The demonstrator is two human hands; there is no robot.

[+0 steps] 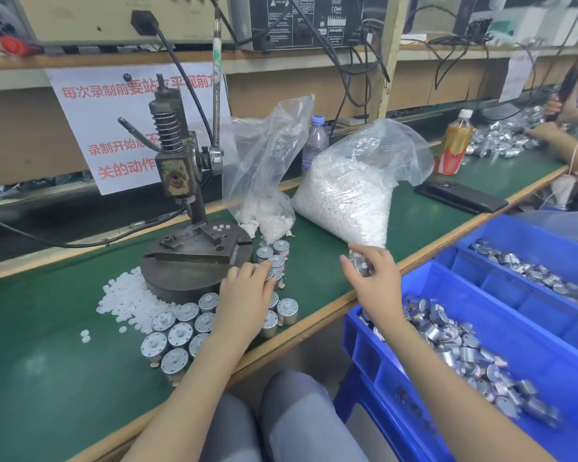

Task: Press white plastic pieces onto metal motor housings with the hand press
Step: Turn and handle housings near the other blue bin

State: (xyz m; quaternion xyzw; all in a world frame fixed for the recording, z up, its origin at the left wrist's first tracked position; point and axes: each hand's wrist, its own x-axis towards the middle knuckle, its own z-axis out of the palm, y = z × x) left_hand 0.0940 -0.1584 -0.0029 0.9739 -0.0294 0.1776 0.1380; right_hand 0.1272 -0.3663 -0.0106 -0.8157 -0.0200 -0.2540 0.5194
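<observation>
At the bottom middle of the frame, the person's grey trousers [291, 421] showed below the green tabletop [47, 361]. At the lower right, a blue bin [377, 358] held a heap of loose silver motors [454, 345].

Left of the middle, a bunch of motor housings [181, 331] stood close together on the tabletop, flat tops up. The left hand [247, 295] reached over them. Its fingertips pinched one small motor [270, 272] in a short row just beside the round base of the hand press [187, 208]. The right hand [371, 275] was above the tabletop's edge, curled around a few motors [361, 265], just in front of the big bag [344, 201].

A heap of loose white pieces [127, 298] lay against the left side of the press base. A few more sat on the press plate.

Behind the press, the big bag was full of white pieces. A small bag [264, 195] beside it was nearly flat. Farther back were a clear bottle [315, 141], a black phone [461, 195] and an orange bottle [452, 145]. A white sign [90, 128] with red writing hung at the upper left.
</observation>
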